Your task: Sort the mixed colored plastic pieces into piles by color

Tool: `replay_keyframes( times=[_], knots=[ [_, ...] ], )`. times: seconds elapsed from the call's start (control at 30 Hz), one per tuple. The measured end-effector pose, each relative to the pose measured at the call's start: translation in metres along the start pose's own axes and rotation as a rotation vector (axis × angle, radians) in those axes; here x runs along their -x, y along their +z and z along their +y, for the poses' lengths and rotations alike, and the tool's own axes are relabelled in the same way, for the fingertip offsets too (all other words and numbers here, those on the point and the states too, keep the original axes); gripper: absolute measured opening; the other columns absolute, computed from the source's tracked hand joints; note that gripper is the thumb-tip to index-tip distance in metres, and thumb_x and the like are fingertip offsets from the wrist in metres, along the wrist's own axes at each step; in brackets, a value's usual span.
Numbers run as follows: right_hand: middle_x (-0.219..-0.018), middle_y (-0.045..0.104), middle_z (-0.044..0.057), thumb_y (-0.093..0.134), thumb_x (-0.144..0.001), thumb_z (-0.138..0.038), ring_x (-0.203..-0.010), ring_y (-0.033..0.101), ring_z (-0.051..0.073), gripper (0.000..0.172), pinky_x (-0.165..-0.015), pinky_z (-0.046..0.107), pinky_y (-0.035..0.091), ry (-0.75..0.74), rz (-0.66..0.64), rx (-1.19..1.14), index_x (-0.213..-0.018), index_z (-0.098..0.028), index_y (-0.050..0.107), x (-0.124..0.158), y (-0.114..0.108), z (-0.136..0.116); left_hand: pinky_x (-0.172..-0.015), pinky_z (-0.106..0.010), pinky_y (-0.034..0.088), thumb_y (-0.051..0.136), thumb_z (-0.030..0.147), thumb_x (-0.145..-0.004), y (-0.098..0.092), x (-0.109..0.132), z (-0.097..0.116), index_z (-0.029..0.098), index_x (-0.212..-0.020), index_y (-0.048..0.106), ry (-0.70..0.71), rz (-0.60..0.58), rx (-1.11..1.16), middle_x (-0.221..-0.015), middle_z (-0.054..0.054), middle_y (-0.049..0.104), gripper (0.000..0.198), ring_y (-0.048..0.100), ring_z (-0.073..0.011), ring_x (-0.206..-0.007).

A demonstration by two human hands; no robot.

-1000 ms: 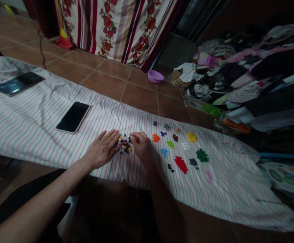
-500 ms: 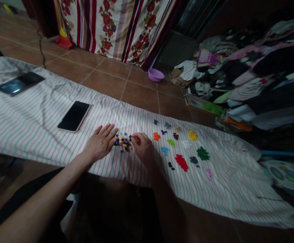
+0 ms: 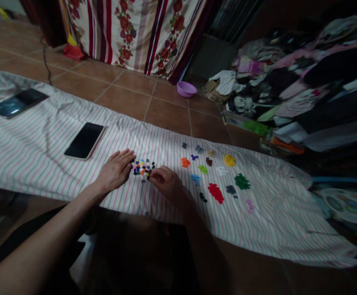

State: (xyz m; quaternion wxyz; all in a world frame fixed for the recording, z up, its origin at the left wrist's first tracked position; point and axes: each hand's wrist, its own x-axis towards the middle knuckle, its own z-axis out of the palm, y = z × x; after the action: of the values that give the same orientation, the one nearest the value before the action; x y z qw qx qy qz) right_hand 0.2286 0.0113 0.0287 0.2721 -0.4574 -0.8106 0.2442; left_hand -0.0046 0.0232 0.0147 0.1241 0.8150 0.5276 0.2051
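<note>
I'm resting my left hand [image 3: 116,169] flat beside the mixed pieces [image 3: 142,172]; my right hand [image 3: 167,182] is curling at their edge, whether pinching one I can't tell.

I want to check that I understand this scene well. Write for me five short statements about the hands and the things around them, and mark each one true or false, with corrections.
1. The left hand rests on the striped cloth. True.
2. The mixed pieces lie between the left hand and the right hand. True.
3. The bowl stands on the cloth. False: the bowl is on the tiled floor.
4. The red pile lies left of the mixed pieces. False: the red pile lies to their right.
5. The yellow pile is farther from the person than the red pile. True.
</note>
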Motion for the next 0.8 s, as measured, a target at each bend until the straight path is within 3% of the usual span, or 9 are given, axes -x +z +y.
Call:
replay_keyframes(
  times=[0.27, 0.5, 0.8],
  knots=[
    [-0.080, 0.060, 0.000, 0.060, -0.084, -0.012, -0.070, 0.056, 0.011, 0.009, -0.067, 0.023, 0.045, 0.012, -0.056, -0.033, -0.084, -0.018, 0.067, 0.004, -0.006, 0.001, -0.116, -0.048, 0.029, 0.021, 0.036, -0.098, 0.001, -0.001, 0.003, 0.014, -0.131, 0.054, 0.013, 0.016, 0.000, -0.144, -0.011, 0.050, 0.052, 0.037, -0.0227, -0.140],
    [-0.086, 0.066, 0.003, 0.051, -0.084, -0.007, -0.080, 0.060, 0.013, 0.020, -0.077, 0.027, 0.047, -0.014, -0.018, -0.043, -0.088, -0.018, 0.068, 0.008, -0.009, 0.004, -0.115, -0.049, 0.031, 0.021, 0.036, -0.097, 0.002, -0.003, 0.004, 0.014, -0.131, 0.053, 0.009, 0.043, -0.002, -0.141, -0.011, 0.053, 0.051, 0.041, -0.0227, -0.138],
    [-0.081, 0.061, 0.001, 0.060, -0.082, -0.011, -0.070, 0.056, 0.011, 0.011, -0.068, 0.023, 0.044, 0.048, -0.029, -0.018, -0.088, -0.017, 0.067, 0.013, -0.006, 0.001, -0.114, -0.048, 0.033, 0.024, 0.034, -0.097, 0.007, -0.006, 0.003, 0.015, -0.127, 0.056, -0.012, 0.081, -0.012, -0.137, -0.011, 0.057, 0.047, 0.044, -0.0230, -0.135]
  ],
)
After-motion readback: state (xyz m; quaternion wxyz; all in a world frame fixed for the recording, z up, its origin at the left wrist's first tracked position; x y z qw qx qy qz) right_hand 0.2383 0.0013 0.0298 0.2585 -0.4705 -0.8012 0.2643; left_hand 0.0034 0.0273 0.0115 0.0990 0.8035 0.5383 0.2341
